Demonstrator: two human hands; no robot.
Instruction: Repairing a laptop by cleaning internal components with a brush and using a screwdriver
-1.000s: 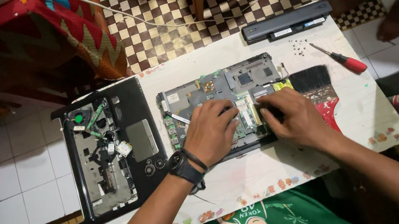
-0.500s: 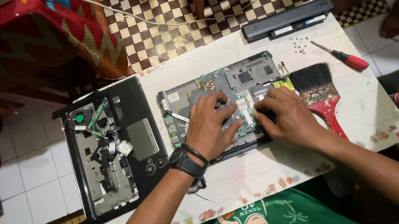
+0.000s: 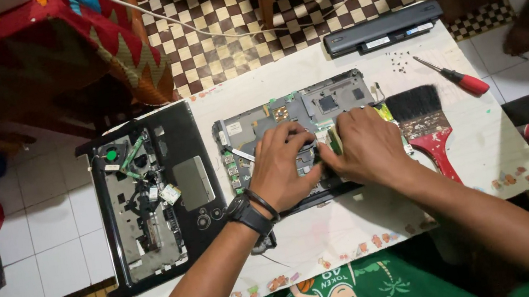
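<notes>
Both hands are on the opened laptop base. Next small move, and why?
Probably lift the hands slightly off the board to check what is under them. The left hand and right hand meet fingertip to fingertip over the middle of the laptop base and hide that spot. The red-handled screwdriver and loose screws lie apart on the table.

Motherboard (image 3: pixel 301 110): you see matt grey metal.
Brush (image 3: pixel 426 121): black bristles, glossy red handle.
Table (image 3: pixel 363 225): smooth white.

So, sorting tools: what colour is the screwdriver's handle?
Red, on the screwdriver right of the laptop board; head view.
</notes>
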